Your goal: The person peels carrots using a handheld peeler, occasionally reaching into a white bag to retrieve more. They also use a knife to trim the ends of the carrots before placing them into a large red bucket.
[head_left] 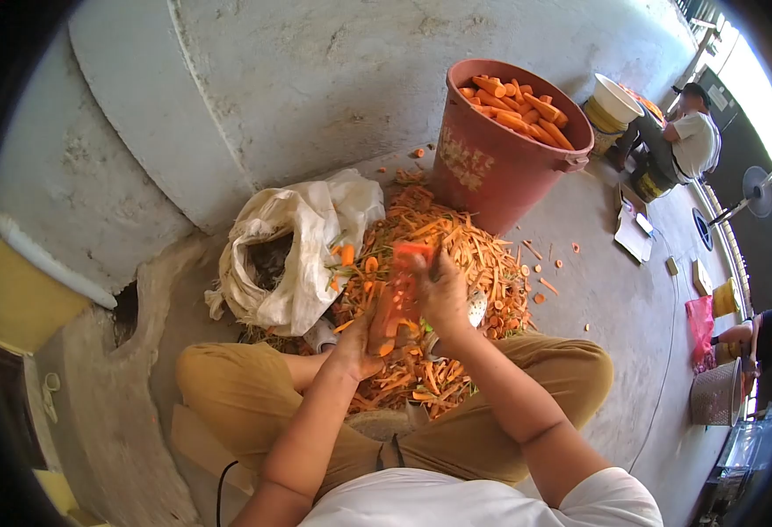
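My left hand (357, 344) grips the lower end of a carrot (396, 294) held upright above my lap. My right hand (443, 294) closes around the carrot's right side, near its top; what it holds against the carrot is hidden by the fingers. Below both hands lies a heap of orange carrot peelings (443, 241) on the concrete floor between my knees. A reddish-brown bucket (491, 167) full of peeled carrots (513, 110) stands beyond the heap.
A white sack (303, 241) lies open to the left of the peelings, against a grey concrete wall (333, 79). A person in a white shirt (689, 140) sits far right beside yellow buckets (613, 107). A standing fan (759, 193) and a woven basket (715, 395) stand at the right.
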A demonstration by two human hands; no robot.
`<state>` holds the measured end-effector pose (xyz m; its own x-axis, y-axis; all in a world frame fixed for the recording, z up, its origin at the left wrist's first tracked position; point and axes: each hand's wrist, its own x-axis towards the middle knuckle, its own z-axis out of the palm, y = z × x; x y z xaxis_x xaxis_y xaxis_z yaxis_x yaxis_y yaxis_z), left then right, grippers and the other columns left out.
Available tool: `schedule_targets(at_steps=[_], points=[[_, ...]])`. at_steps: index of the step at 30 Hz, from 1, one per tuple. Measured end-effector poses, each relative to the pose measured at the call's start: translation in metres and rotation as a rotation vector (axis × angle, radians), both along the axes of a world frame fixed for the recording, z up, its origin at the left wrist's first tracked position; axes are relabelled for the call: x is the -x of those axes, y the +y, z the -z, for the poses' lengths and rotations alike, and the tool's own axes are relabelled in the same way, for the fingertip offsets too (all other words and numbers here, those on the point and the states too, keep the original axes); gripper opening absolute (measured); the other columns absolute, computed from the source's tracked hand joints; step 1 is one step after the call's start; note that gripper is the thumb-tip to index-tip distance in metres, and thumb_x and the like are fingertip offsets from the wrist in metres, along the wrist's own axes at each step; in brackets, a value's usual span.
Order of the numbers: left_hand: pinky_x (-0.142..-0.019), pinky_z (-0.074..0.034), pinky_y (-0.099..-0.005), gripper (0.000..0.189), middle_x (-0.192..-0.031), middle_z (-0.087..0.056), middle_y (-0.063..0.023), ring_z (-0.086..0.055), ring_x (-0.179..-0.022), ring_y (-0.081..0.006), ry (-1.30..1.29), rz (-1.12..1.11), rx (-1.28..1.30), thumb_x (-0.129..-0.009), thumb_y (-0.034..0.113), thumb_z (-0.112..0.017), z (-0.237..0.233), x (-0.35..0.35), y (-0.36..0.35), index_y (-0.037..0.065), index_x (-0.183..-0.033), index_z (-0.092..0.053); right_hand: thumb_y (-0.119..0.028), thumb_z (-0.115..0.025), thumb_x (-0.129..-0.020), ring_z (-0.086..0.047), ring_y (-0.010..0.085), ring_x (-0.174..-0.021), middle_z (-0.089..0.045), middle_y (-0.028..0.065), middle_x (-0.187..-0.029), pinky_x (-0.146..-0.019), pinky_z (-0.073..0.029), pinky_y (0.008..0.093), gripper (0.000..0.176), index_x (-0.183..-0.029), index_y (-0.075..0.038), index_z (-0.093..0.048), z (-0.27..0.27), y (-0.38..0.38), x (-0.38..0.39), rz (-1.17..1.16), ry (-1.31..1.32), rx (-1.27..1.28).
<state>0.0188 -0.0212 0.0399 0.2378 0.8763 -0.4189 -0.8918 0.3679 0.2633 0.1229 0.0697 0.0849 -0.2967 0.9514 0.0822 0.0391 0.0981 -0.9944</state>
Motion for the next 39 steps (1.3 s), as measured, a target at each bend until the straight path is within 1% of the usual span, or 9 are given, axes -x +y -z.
schedule_targets(at_steps=[7, 12, 15, 21, 22, 28, 31, 34, 39], points=[[-0.056, -0.048, -0.0339, 0.032, -0.09, -0.056, -0.0092, -0.056, -0.076, -0.0203, 0.165, -0.067, 0.133, -0.088, 0.03, -0.037, -0.019, -0.01, 0.004, 0.006, -0.106, -0.047, -0.013, -0.053, -0.082, -0.053, 0.0206, -0.051, -0.053, 0.016, -0.059, -0.047, -0.04, 0.0341, 0.016, -0.076, 0.001, -0.048, -0.007, -0.015, 0.002, 0.028, -0.458, -0.247], [-0.056, -0.046, -0.0311, 0.035, -0.09, -0.055, -0.0093, -0.054, -0.075, -0.0182, 0.118, 0.125, -0.081, -0.086, 0.034, -0.043, 0.005, -0.005, -0.01, 0.005, -0.106, -0.047, -0.016, -0.052, -0.083, -0.049, 0.0192, -0.047, -0.053, 0.0126, -0.057, -0.045, -0.038, 0.032, 0.017, -0.08, 0.001, -0.052, -0.014, 0.024, -0.008, 0.273, -0.077, -0.158], [-0.056, -0.044, -0.0301, 0.038, -0.088, -0.054, -0.008, -0.053, -0.077, -0.0181, 0.019, 0.132, -0.1, -0.084, 0.037, -0.047, 0.001, -0.007, -0.02, 0.006, -0.105, -0.046, -0.024, -0.05, -0.085, -0.041, 0.0091, -0.046, -0.05, 0.0039, -0.054, -0.043, -0.035, 0.0275, 0.026, -0.076, 0.0, -0.052, 0.009, 0.067, -0.036, 0.461, -0.41, -0.31], [-0.051, -0.04, -0.0262, 0.031, -0.077, -0.049, -0.006, -0.048, -0.069, -0.0169, 0.073, 0.007, -0.043, -0.088, 0.033, -0.038, 0.007, 0.002, -0.002, 0.009, -0.107, -0.045, -0.024, -0.05, -0.085, -0.047, 0.0062, -0.049, -0.053, -0.0006, -0.06, -0.044, -0.038, 0.0223, 0.023, -0.091, -0.003, -0.056, 0.008, 0.034, -0.023, 0.214, -0.098, -0.146], [-0.053, -0.044, -0.0276, 0.032, -0.082, -0.052, -0.0069, -0.052, -0.072, -0.0184, 0.03, 0.01, -0.087, -0.089, 0.032, -0.033, 0.01, 0.003, 0.0, 0.009, -0.106, -0.046, -0.022, -0.049, -0.086, -0.049, 0.0054, -0.052, -0.055, 0.0004, -0.064, -0.045, -0.04, 0.0217, 0.021, -0.092, -0.004, -0.056, -0.001, 0.019, -0.012, 0.094, 0.132, 0.13], [-0.064, -0.049, -0.037, 0.033, -0.095, -0.056, -0.0083, -0.056, -0.082, -0.0212, -0.124, -0.057, -0.059, -0.089, 0.031, -0.031, 0.01, -0.001, 0.004, 0.008, -0.106, -0.047, -0.016, -0.054, -0.082, -0.045, 0.0233, -0.047, -0.05, 0.0159, -0.057, -0.046, -0.038, 0.0318, 0.021, -0.075, 0.001, -0.046, 0.003, -0.014, 0.004, 0.005, -0.213, -0.254], [-0.064, -0.049, -0.0378, 0.035, -0.092, -0.057, -0.0079, -0.057, -0.077, -0.0207, 0.067, -0.062, 0.083, -0.09, 0.032, -0.029, 0.01, -0.005, 0.003, 0.007, -0.105, -0.047, -0.017, -0.055, -0.081, -0.048, 0.0224, -0.048, -0.05, 0.0139, -0.057, -0.047, -0.039, 0.0328, 0.019, -0.078, 0.0, -0.048, 0.001, -0.015, 0.003, 0.015, -0.375, -0.246], [-0.063, -0.048, -0.0353, 0.034, -0.091, -0.057, -0.0079, -0.057, -0.076, -0.0192, -0.093, 0.102, -0.192, -0.09, 0.033, -0.033, 0.025, -0.002, -0.006, 0.006, -0.105, -0.048, -0.018, -0.054, -0.082, -0.051, 0.022, -0.05, -0.052, 0.0115, -0.058, -0.047, -0.039, 0.0332, 0.018, -0.083, -0.001, -0.052, 0.004, 0.012, -0.002, 0.184, -0.329, -0.144], [-0.05, -0.042, -0.027, 0.034, -0.081, -0.055, -0.0065, -0.05, -0.065, -0.0176, 0.088, 0.062, 0.023, -0.086, 0.033, -0.045, -0.003, -0.013, -0.021, 0.004, -0.103, -0.046, -0.017, -0.051, -0.084, -0.051, 0.0174, -0.048, -0.057, 0.0088, -0.06, -0.045, -0.039, 0.0297, 0.016, -0.083, -0.001, -0.054, 0.009, 0.063, -0.035, 0.465, -0.465, -0.258]])
